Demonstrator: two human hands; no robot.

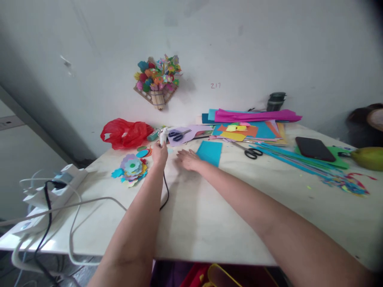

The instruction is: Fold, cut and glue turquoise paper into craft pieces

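My left hand [159, 154] is wrapped round the handle of a white glue gun [163, 136], whose black cord hangs down onto the table. To its right, my right hand [188, 159] lies with fingers spread, low over the tabletop and beside a blue sheet [210, 153]; whether it touches the table is hard to tell. Left of my left hand sit a stack of layered paper flowers [131, 169] and a few coloured paper discs [143, 153]. Dark-handled scissors [178, 135] rest on purple paper just behind.
A red plastic bag [126, 134] is at the back left, a power strip [50, 199] with cables at the left edge. Black-handled scissors [253, 152], stacked coloured sheets [260, 130], blue strips [296, 160], a phone [314, 149] and a yellow-green fruit [368, 158] lie on the right.
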